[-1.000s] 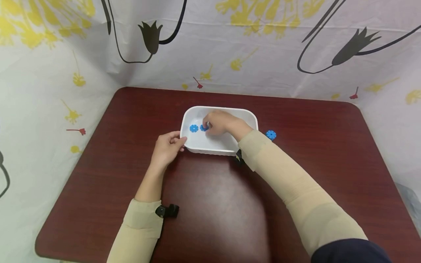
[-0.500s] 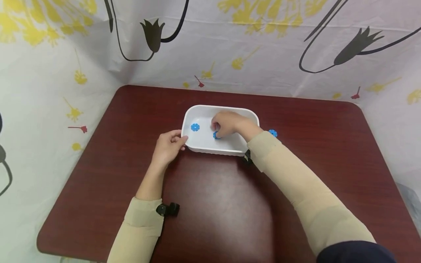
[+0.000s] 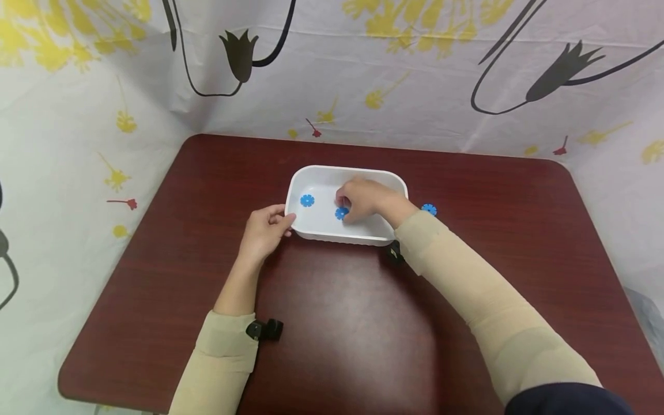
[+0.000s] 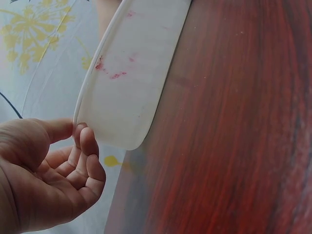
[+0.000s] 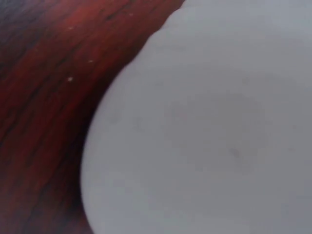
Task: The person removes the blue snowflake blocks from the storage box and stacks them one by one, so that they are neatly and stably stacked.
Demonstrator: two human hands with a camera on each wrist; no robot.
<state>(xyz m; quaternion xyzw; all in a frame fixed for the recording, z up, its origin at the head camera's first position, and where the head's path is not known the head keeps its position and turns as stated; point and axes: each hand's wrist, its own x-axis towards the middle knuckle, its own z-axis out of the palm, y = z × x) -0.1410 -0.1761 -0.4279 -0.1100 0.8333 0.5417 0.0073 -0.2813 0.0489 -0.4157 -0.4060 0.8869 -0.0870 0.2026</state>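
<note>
A white rectangular tub [image 3: 332, 237] rests on the table, with one blue notched plastic disc [image 3: 307, 200] lying flat near its left end. My left hand [image 3: 263, 233] pinches the tub's left rim between thumb and forefinger; in the left wrist view its other fingers [image 4: 96, 173] curl outside the wall. My right hand [image 3: 365, 199] reaches inside, thumb and forefinger at the edge of a second blue notched disc [image 3: 341, 213] near the middle of the floor. The right wrist view shows only the tub's outer wall [image 5: 204, 136], no fingers.
A third blue notched disc [image 3: 429, 209] lies on the table just right of the tub, partly behind the right sleeve [image 3: 467, 288]. The dark red table [image 3: 332, 323] meets a patterned white cloth [image 3: 415, 115] along its back edge.
The right hand has moved the second disc rightward and nearer to me, away from the first disc. Over the last half second it shifts only slightly. The left hand stays on the rim.
</note>
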